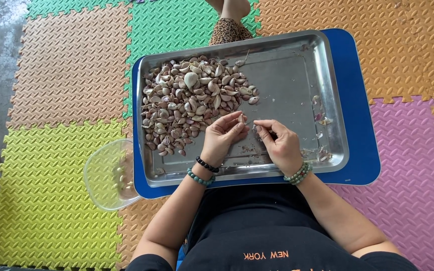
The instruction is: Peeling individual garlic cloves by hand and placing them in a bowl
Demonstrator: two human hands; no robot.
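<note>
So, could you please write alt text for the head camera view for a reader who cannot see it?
Seen from above, a person's left hand and right hand pinch a small garlic clove over a steel tray that rests on a blue board. A pile of unpeeled cloves fills the tray's left side; a clear bowl sits on colourful foam mats.

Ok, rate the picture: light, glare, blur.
Head view: soft, even daylight, weak shadows; mild glare on the bare tray; garlic and both hands, left and right, sharp; slight wide-angle bending at the edges.
</note>
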